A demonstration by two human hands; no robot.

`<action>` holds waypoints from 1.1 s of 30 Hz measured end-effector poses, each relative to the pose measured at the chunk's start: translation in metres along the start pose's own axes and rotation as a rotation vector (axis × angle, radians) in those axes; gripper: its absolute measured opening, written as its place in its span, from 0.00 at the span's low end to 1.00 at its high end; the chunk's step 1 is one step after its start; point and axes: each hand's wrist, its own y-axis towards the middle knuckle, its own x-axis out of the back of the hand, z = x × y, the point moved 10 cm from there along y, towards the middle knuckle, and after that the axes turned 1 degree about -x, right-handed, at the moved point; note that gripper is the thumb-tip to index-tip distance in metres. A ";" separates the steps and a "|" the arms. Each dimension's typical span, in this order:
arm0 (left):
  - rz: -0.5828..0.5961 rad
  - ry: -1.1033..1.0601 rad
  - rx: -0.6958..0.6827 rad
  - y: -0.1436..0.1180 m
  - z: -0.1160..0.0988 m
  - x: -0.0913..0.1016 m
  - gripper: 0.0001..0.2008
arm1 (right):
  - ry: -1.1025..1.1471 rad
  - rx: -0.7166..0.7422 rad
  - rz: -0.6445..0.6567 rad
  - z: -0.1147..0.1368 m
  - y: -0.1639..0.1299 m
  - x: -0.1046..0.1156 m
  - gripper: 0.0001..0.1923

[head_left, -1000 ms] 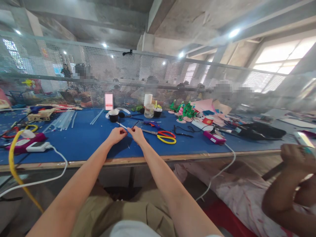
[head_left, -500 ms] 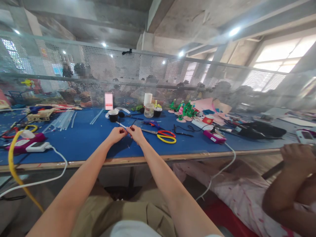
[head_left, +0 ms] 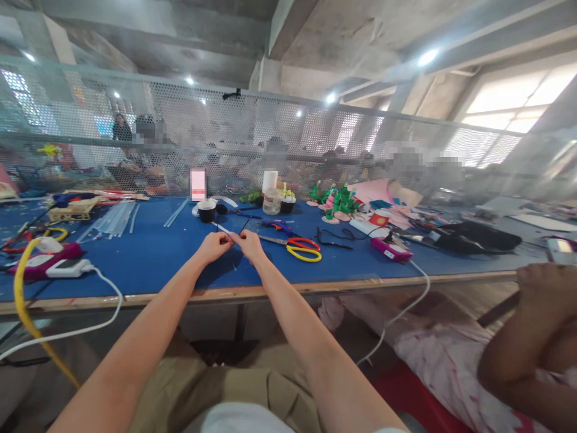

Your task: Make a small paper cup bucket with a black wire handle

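My left hand [head_left: 216, 245] and my right hand [head_left: 249, 243] meet above the blue table, fingertips pinched together. A thin dark wire-like strip [head_left: 245, 225] pokes up from the right fingers, and a similar dark end rises beside the left ones. The middle, between the fingertips, is hidden, so I cannot tell if it is one piece. Just behind the hands lies a narrow pale strip [head_left: 220, 228], near a black cup with a white rim [head_left: 207, 211]. Scissors with red and yellow handles [head_left: 305, 249] lie to the right of my right hand.
A glue gun [head_left: 280, 227], a clear jar [head_left: 271, 202] and green craft figures [head_left: 340, 204] stand behind. Clear glue sticks [head_left: 116, 219] lie left. Purple power strips [head_left: 391, 249] with cables flank the workspace. A co-worker's arm [head_left: 527, 325] is at the right.
My hands stay nearly in place, the fingertips shifting slightly. The dark end by my right hand leans a little differently. At the right, the co-worker's leg and held device have shifted slightly.
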 end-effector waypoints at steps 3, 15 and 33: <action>0.007 -0.006 -0.002 -0.001 -0.001 0.001 0.09 | 0.053 -0.025 0.051 -0.002 -0.001 -0.006 0.15; 0.002 -0.002 0.007 -0.001 -0.001 0.000 0.07 | 0.087 -0.025 0.065 -0.009 0.003 -0.009 0.14; 0.004 -0.021 0.018 -0.001 -0.005 0.000 0.08 | 0.056 -0.005 0.034 -0.008 0.003 -0.007 0.14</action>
